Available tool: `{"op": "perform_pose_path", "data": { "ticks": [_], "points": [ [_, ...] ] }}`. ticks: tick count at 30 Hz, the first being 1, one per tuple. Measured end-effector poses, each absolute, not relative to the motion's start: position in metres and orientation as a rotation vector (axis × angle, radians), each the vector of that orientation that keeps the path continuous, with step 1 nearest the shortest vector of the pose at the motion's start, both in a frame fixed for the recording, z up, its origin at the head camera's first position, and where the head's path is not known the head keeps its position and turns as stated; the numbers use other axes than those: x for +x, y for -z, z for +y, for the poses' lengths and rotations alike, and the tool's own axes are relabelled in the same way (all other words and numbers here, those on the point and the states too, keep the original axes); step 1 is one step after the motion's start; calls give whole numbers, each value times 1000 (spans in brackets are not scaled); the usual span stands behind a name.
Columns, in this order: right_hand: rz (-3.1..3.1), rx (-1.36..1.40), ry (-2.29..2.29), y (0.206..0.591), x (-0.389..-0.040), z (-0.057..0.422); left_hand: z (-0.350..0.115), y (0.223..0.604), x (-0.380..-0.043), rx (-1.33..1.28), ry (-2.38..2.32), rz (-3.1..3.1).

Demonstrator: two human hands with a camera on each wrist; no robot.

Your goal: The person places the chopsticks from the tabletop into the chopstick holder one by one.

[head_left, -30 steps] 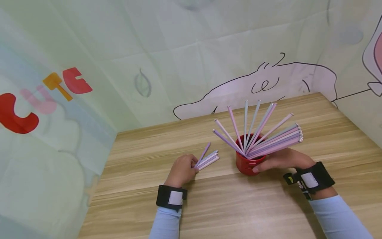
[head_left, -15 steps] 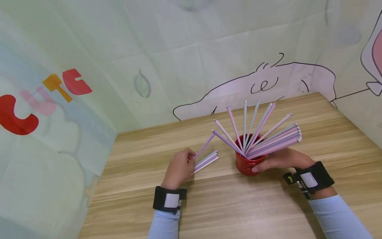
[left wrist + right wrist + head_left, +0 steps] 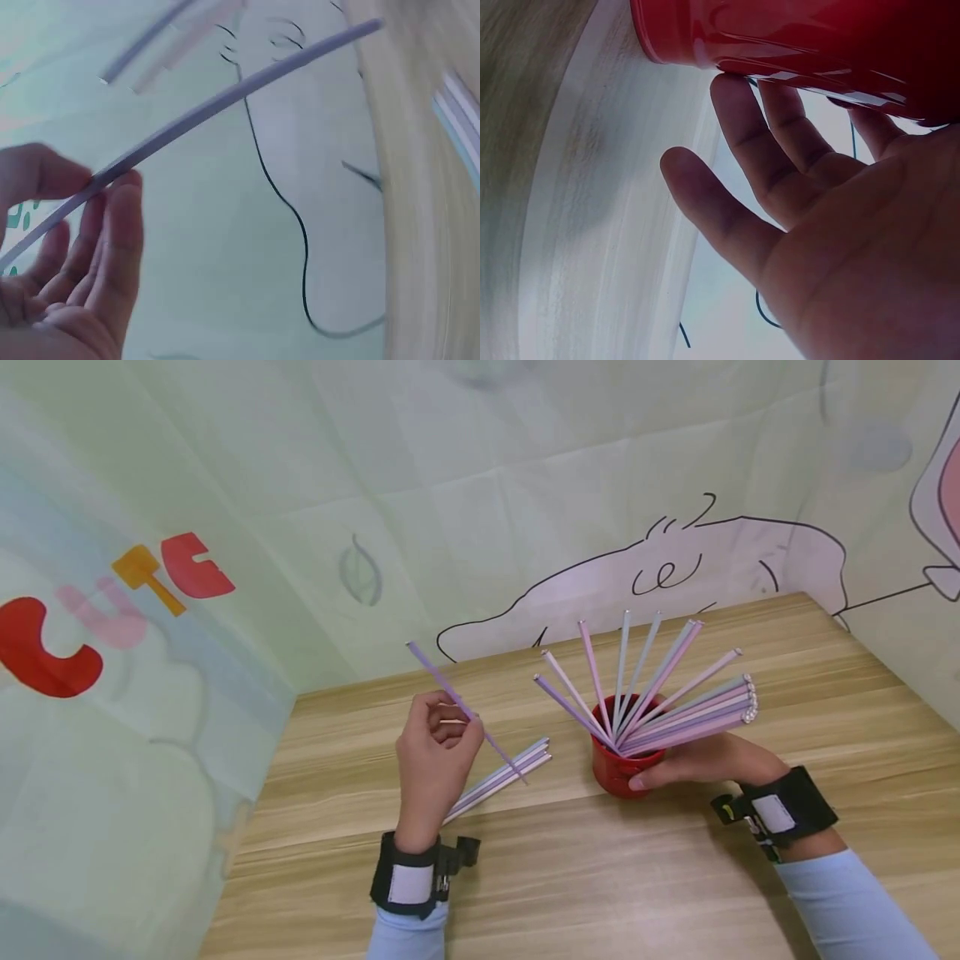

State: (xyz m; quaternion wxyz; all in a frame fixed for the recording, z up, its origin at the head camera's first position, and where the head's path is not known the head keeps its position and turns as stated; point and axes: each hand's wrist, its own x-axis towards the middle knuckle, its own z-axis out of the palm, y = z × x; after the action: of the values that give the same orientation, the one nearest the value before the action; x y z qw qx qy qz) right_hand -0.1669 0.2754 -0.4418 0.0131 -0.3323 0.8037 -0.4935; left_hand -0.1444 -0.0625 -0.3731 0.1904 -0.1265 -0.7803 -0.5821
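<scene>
**Head view: one pencil lifted, red cup steadied**

Head view showed, at the far left of the frame, a pale green printed backdrop point(image 3: 187, 485) with red and orange letters. Left of centre, the left hand point(image 3: 431, 760) was raised above the wooden worktop point(image 3: 525, 877), its fingers point(image 3: 450, 727) pinching a single purple pencil point(image 3: 461, 710) that slanted from upper left to lower right. The left wrist view confirmed the pinch: thumb and fingertips closed on the pencil point(image 3: 225, 101) near its lower part, with the rest reaching up and right across the frame.

Just right of that hand, a small bundle of pencils point(image 3: 502, 777) lay flat on the worktop, side by side and touching one another.

Right of centre stood a red cup point(image 3: 622, 768), upright on the worktop, with many pastel pencils point(image 3: 660, 693) fanned out from its mouth. The right hand point(image 3: 705, 760) rested against the right side of the cup, thumb at its lower front. In the right wrist view the fingers point(image 3: 780, 150) lay nearly straight, their tips touching the cup wall point(image 3: 795, 30) rather than wrapping it.
</scene>
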Motion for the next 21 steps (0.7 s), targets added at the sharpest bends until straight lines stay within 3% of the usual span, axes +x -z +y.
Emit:
{"op": "perform_pose_path", "data": {
  "ticks": [7, 21],
  "points": [
    [2495, -1053, 1546, 441, -168, 274, -48, 363, -135, -453, 1963, -1854],
    [2450, -1113, 1592, 442, -167, 274, -12, 373, -130, -656, 1901, -1869]
  ]
}}
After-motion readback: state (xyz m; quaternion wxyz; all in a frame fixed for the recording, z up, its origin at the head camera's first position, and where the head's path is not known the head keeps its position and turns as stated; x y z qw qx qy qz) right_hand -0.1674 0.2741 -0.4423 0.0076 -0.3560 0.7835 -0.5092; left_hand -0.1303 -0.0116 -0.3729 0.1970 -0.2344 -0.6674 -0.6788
